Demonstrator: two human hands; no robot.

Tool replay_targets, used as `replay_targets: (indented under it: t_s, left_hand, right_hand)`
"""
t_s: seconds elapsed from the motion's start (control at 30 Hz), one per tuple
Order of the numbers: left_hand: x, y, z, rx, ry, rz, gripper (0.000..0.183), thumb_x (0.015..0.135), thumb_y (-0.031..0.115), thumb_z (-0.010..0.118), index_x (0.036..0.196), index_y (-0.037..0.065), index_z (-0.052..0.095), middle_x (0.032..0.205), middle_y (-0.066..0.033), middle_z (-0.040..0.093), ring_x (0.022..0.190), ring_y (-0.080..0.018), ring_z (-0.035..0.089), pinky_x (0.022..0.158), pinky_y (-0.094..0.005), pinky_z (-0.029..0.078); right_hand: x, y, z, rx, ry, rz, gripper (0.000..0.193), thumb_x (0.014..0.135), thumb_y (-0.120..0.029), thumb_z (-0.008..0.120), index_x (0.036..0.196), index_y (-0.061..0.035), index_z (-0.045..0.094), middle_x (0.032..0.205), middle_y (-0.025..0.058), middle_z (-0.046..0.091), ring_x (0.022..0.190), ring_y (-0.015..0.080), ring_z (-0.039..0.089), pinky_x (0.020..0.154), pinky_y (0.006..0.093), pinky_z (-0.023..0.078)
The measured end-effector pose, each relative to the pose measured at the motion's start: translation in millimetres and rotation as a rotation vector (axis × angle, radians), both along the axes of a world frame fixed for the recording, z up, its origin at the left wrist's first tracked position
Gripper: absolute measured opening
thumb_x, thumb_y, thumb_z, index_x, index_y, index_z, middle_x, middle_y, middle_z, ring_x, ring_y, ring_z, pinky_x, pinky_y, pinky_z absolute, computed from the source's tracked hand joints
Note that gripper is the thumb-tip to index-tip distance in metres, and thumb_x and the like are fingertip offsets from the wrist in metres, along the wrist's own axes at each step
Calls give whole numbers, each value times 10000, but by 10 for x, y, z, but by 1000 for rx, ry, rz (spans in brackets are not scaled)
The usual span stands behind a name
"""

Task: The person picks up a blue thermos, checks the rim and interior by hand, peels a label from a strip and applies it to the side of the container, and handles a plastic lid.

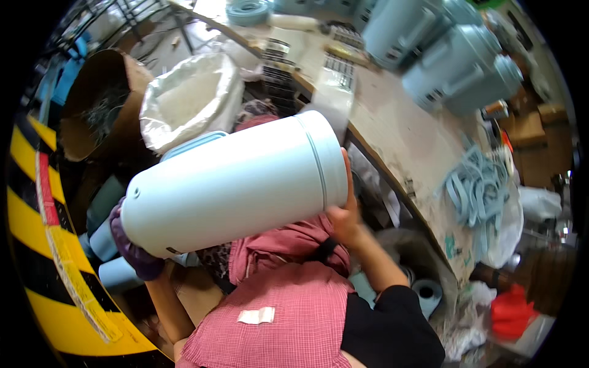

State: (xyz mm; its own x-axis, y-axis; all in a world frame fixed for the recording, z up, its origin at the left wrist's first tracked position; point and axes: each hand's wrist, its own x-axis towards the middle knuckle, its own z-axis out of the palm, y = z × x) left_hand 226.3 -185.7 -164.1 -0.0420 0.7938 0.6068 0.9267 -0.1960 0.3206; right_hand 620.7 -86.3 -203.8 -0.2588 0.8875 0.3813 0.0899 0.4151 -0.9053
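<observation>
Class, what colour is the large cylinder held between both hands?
Pale blue; the cylinder shows in the head view.

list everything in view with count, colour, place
large cylinder: one, pale blue, between hands
handled jugs: several, pale blue, upper right
straps: many tangled, pale blue, right
coil: one, blue, top
worktable: one, pale, upper right
open sack: one, white, upper left
cardboard box: one, brown, upper left
smaller cylinders: at least two, blue, lower left
striped panel: one, yellow-black, left edge
bundle: one, red, lower right
checked garment: one, red, lower centre
left hand: one, purple-gloved, cylinder's left end
right hand: one, bare, cylinder's right end
</observation>
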Motion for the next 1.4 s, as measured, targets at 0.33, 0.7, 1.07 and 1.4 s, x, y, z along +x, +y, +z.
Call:
replay_targets:
  t_s: [0.33, 0.7, 1.07, 1.4]
  left_hand:
    - [196, 257, 1373, 267, 34, -404, 461, 902, 310, 496, 1226, -17, 531, 1267, -258, 545, 1204, -531, 536, 992, -643, 497]
    - [578, 649, 885, -152, -421, -529, 684, 872, 407, 637, 1388, -19, 493, 1501, -290, 434, 1361, -418, 460, 1112, -518, 397]
    - [622, 359, 505, 115, -695, -340, 768, 775, 452, 829, 1326, 135, 399, 1416, -284, 459, 1295, -402, 497, 1109, -534, 378]
    - [1107, 107, 577, 136, -285, -431, 906, 673, 418, 839, 1432, 191, 400, 1311, -219, 611, 1253, -390, 592, 1232, -598, 80]
  right_hand:
    - [373, 580, -116, -344, -118, -96, 380, 1054, -342, 507, 1181, -27, 677, 1111, 175, 728, 1000, 228, 681, 905, 335, 509]
    - [3329, 577, 91, -464, -1459, -723, 312, 890, -109, 572, 1180, -44, 666, 915, 214, 728, 758, 333, 734, 701, 456, 569]
    - [2471, 601, 455, 786, -436, -968, 322, 961, 51, 603, 1238, -83, 508, 1128, 136, 592, 894, 181, 560, 836, 330, 509]
    - [-870, 515, 729, -510, 1042, 528, 523, 1108, -225, 388, 1595, -280, 206, 662, -14, 391, 387, 46, 286, 345, 223, 279]
